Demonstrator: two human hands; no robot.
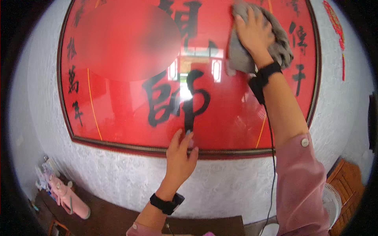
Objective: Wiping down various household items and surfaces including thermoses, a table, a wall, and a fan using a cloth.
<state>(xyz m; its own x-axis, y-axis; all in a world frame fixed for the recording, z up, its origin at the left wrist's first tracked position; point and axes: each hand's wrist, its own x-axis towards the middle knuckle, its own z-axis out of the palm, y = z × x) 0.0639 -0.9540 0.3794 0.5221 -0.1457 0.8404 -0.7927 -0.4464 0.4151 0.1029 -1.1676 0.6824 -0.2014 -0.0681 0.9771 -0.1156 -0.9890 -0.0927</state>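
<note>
Spread over a grey cloth [240,54], my right hand [255,32] presses it to the upper right of a large red glazed panel [233,124]. Part of the cloth bunches up to the right of my fingers. My left hand [181,159] is at the panel's lower middle, its fingers apart and touching the glass just above the bottom of the dark picture frame [124,146]; it holds nothing. The panel bears black brush writing and reflects bright windows. A blurred oval hides its upper left. Each of my wrists wears a black band.
Below the textured pale wall [124,177] is a dark wooden tabletop [109,212]. A pink bottle [69,196] stands at its left. A white fan [331,200] and a wooden chair [348,188] are at lower right. A black cable [273,171] hangs from my right wristband.
</note>
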